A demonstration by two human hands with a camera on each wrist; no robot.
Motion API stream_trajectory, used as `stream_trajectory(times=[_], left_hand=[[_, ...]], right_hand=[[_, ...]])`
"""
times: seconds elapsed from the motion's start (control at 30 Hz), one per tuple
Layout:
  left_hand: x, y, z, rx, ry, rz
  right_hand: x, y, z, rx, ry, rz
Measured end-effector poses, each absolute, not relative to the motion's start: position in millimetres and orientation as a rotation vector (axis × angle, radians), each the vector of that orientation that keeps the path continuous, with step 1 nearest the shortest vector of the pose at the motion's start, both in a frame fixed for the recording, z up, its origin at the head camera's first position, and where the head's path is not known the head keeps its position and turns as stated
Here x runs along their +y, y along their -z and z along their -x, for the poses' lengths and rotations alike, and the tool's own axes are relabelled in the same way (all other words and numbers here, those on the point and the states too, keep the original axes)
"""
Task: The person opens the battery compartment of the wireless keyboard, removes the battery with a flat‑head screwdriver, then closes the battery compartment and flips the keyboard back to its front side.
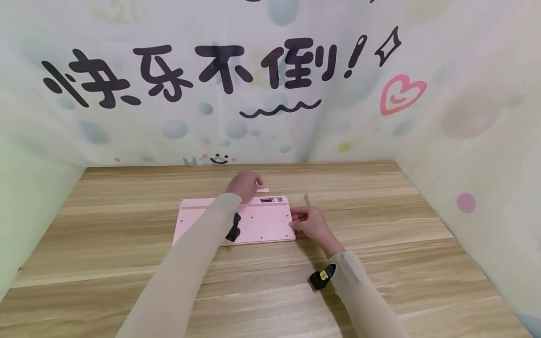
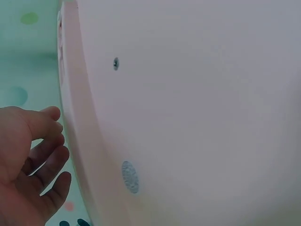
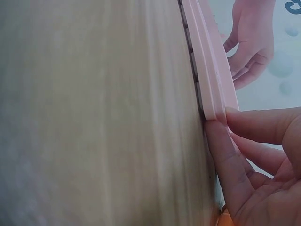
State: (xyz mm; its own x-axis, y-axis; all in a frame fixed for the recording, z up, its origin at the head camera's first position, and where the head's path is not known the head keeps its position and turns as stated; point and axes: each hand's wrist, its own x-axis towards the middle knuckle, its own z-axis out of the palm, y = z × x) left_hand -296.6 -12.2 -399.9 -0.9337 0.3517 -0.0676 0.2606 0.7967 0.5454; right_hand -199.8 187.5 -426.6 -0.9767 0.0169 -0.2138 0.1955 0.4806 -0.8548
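A pink keyboard [image 1: 270, 225] lies face down on the wooden table, its screwed back upward. Near its far right corner, the battery compartment [image 1: 267, 200] is uncovered, with something dark inside. My right hand [image 1: 310, 225] pinches the keyboard's right end between thumb and fingers; the right wrist view shows this end tilted up, key edges along its underside. My left hand [image 1: 245, 185] hangs over the far edge with loosely bent fingers, and nothing shows between them in the left wrist view. Just by its fingertips is a small pink battery cover [image 1: 263, 190].
A thin metallic tool [image 1: 307, 200] lies behind my right hand. In the right wrist view, an orange thing [image 3: 225, 219] shows at the bottom edge. A printed curtain [image 1: 270, 136] closes off the table's back and sides.
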Motion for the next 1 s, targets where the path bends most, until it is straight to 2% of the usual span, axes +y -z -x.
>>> stream_trajectory(times=[0.63,1.0], left_hand=[[-23,384,289,2.775,-0.830,-0.695],[-37,383,278,2.681,-0.803,-0.720]], right_hand=[[189,427,201,2.546,1.499,-0.194],[188,427,201,2.555,1.496,-0.182]])
